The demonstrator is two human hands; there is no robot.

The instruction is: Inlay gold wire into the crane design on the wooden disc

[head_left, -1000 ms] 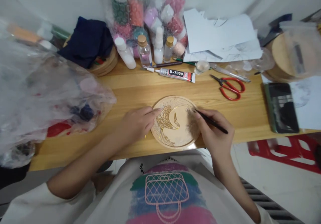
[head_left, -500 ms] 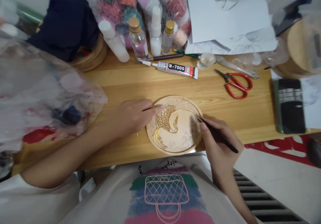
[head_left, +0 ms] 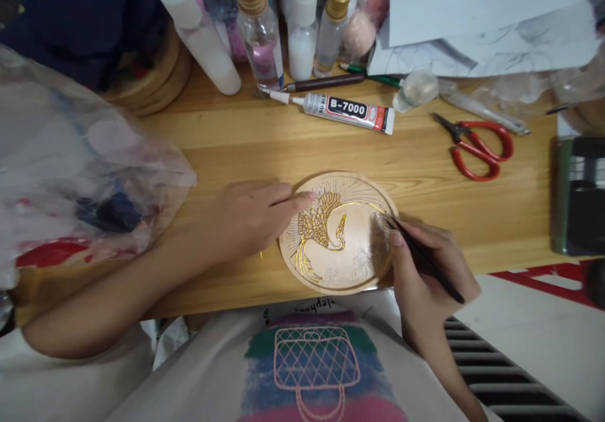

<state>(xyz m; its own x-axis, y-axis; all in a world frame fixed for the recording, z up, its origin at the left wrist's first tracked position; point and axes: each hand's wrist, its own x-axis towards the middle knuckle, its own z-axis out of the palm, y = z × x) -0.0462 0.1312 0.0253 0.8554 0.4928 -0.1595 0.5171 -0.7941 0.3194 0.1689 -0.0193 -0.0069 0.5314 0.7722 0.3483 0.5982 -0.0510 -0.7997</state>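
Note:
A round wooden plaque (head_left: 354, 286) lies on the table in front of me, carrying a crane outlined in gold wire (head_left: 321, 227) and finer drawn lines. My left hand (head_left: 258, 214) rests at its left side, index finger stretched onto the upper-left part of the design, other fingers partly curled and holding nothing. Slim black tweezers (head_left: 428, 261) are held pen-like in my right hand (head_left: 430, 264). Their tips meet the plaque near its right rim, at the end of a gold wire line curving over from the crane. Whether wire is between the tips is too small to tell.
Beyond the plaque lies a B-7000 glue tube (head_left: 347, 112), with red-handled pliers (head_left: 477, 148) to its right. Several bottles (head_left: 259, 38) stand at the back beside paper sheets (head_left: 486, 12). A plastic bag (head_left: 104, 176) covers the left side; a phone (head_left: 583, 195) lies far right.
The view has moved closer, so objects appear larger and shifted outward. My left finger stays on the plaque and the tweezers stay at its right rim; no clear hand movement shows.

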